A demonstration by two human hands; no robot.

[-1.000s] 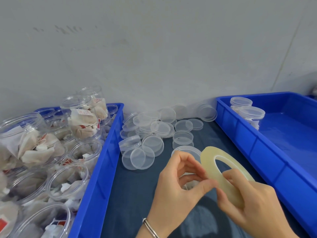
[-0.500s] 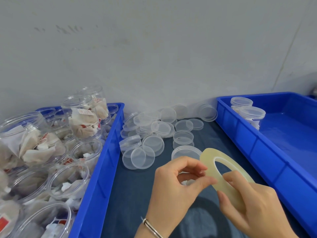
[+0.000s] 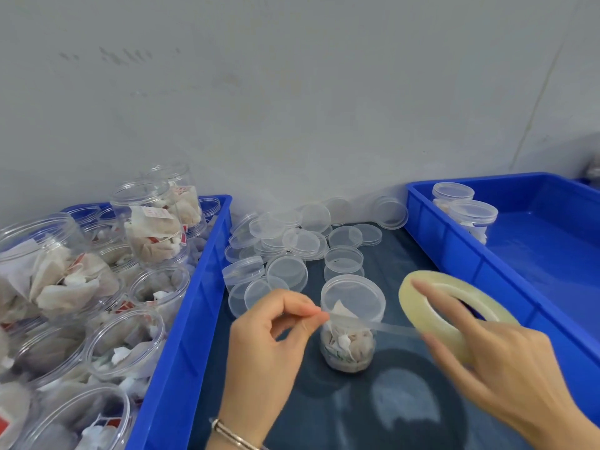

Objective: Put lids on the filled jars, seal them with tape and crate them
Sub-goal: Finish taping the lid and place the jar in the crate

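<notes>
The left hand [image 3: 272, 332] and the right hand [image 3: 506, 362], which were meeting close together over the lidded clear plastic jar of tea bags [image 3: 352, 323] half a second ago, are now being drawn apart, so the jar, then mostly hidden behind them, is showing in full between them. A thin clear strip of tape [image 3: 373, 325] is stretching across the front of this jar, just below its lid. The left hand's grip is pinching the free end of the strip between thumb and forefinger, just to the left of the jar. The right hand's grip is curling round the pale yellowish roll of clear tape [image 3: 454, 306], fingers through its hole, and is holding it to the right of the jar, tilted and clear of the dark blue surface [image 3: 406, 407] on which the jar is standing upright. A silver bangle [image 3: 233, 433] is circling the left wrist, nearer than the jar.

Left of the jar, the blue plastic crate of open filled jars [image 3: 181, 336] is sitting with its wall alongside the surface. Right of the jar, the second blue plastic crate [image 3: 506, 277] is holding two lidded jars [image 3: 467, 212] at its far end. Behind the jar, a heap of loose clear round lids [image 3: 292, 245] is lying against the grey wall [image 3: 292, 92].
</notes>
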